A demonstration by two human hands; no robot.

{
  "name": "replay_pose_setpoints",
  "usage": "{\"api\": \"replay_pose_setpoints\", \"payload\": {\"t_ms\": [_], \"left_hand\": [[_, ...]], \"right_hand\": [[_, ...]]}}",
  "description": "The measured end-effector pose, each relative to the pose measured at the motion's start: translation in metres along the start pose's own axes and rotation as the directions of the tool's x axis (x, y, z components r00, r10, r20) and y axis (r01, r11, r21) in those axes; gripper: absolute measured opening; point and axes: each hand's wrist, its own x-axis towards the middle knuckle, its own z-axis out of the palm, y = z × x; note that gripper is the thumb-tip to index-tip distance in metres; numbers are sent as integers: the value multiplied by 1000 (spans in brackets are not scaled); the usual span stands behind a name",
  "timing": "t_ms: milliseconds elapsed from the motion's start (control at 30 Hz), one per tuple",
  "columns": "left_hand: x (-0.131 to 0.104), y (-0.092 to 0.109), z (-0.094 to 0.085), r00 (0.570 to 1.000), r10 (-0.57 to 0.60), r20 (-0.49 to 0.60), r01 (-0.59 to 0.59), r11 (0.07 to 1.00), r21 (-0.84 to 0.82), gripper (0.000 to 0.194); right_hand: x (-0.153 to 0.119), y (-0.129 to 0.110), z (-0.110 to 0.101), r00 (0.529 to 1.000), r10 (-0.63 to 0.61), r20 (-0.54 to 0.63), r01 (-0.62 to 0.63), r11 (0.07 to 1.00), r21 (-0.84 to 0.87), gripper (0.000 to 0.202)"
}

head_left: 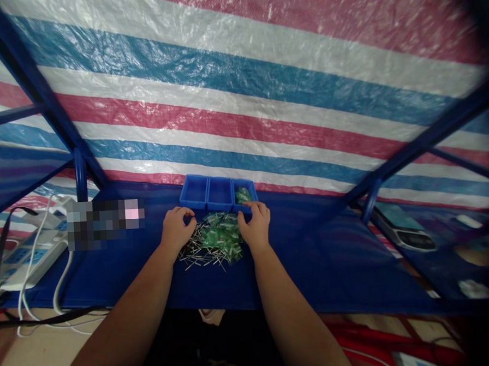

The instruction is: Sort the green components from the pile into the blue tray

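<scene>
Green pieces (pixel 223 236) and thin metal pins (pixel 197 254) lie heaped on blue counter (pixel 314 256) before three bins (pixel 220 192). Left hand (pixel 178 227) curves beside pins, right hand (pixel 256 225) beside green pieces; each grip loose, thumb parted from forefinger.

Both bare forearms (pixel 145 286) reach forward, left hand (pixel 175 229) and right hand (pixel 256 226) apart, fingers (pixel 184 212) curled.

three bins (pixel 220 192) side by side, tabletop (pixel 314 261) far edge | small pieces (pixel 225 236) heaped on bins' near side, more inside right bin (pixel 250 186) | pins (pixel 199 256) left of those | power strips (pixel 33 265), left | scale (pixel 411 240), right
</scene>
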Motion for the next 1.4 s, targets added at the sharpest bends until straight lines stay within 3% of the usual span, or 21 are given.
{"api": "replay_pose_setpoints", "payload": {"t_ms": [67, 167, 433, 533, 667, 833, 1033, 1400], "left_hand": [[-1, -3, 2, 1000, -11, -3, 11, 998, 64, 16], [-3, -7, 4, 999, -15, 32, 11, 993, 114, 21], [-3, -8, 5, 995, 18, 99, -26, 997, 75, 17], [-2, -7, 3, 998, 13, 69, -17, 999, 50, 15], [-2, -8, 2, 998, -24, -56, 30, 993, 112, 26], [-2, -15, 5, 1000, -10, 6, 9, 990, 138, 29], [0, -19, 7, 998, 29, 49, -33, 995, 98, 26], [-2, -5, 3, 995, 66, 75, -62, 996, -57, 16]], "right_hand": [[-2, -3, -9, 987, -98, 128, 83, 989, 124, 17], [-3, -2, -19, 926, -241, 290, 154, 943, 295, 14], [-2, 4, -28, 878, -283, 386, 150, 928, 341, 16], [-4, 2, -26, 850, -305, 430, 174, 932, 318, 20], [-6, 0, -24, 837, -293, 462, 187, 947, 262, 24], [-6, -1, -29, 828, -292, 479, 190, 949, 250, 26], [-6, -6, -29, 803, -311, 509, 200, 944, 261, 45], [-6, -5, -22, 825, -361, 435, 212, 911, 354, 13]]}}
